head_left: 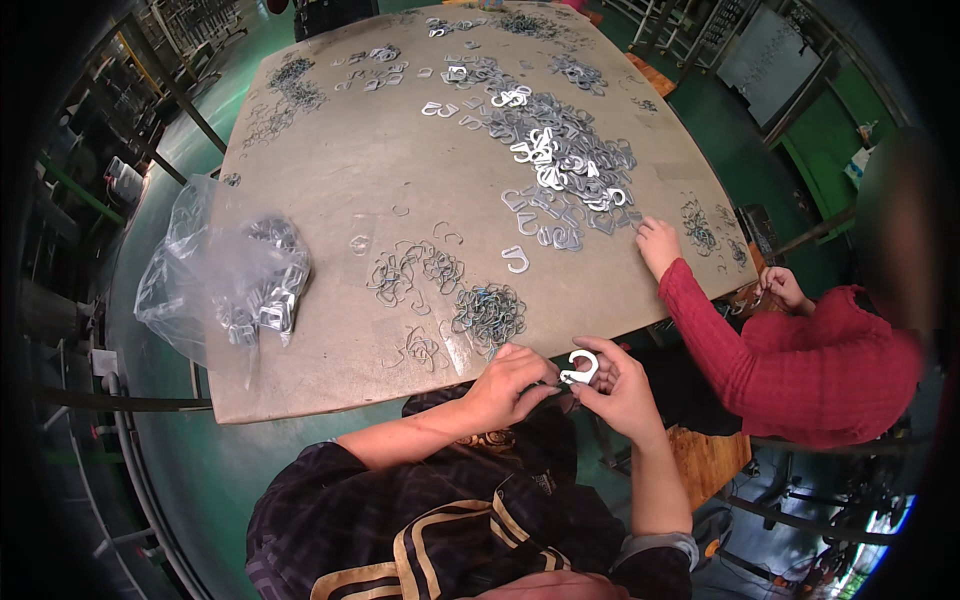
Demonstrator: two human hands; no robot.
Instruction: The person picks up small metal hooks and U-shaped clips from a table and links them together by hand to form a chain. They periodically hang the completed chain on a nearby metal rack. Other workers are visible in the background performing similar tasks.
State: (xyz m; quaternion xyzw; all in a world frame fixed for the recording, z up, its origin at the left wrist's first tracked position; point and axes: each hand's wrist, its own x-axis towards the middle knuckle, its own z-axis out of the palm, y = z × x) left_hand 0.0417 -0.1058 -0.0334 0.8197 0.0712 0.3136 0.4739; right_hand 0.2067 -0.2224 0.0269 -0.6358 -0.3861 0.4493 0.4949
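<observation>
Just off the table's near edge, my right hand (618, 390) grips a silver-white metal hook (580, 368) between thumb and fingers, its curved end pointing up. My left hand (515, 385) meets it from the other side, fingertips pinched at the hook's lower end. Something small and dark shows there between the fingertips, too small to name. Closest to my hands on the table lies a heap of thin wire clips (489, 318), with more loose wire clips (420, 270) beyond it. A single grey hook (515, 259) lies a little farther off.
Beyond spreads a large pile of grey and white hooks (560, 150). A clear plastic bag (270, 275) holding metal parts sits at the table's left edge. At right, a co-worker in a red sleeve (705, 325) rests one hand (657, 245) on the table (330, 200) beside the pile.
</observation>
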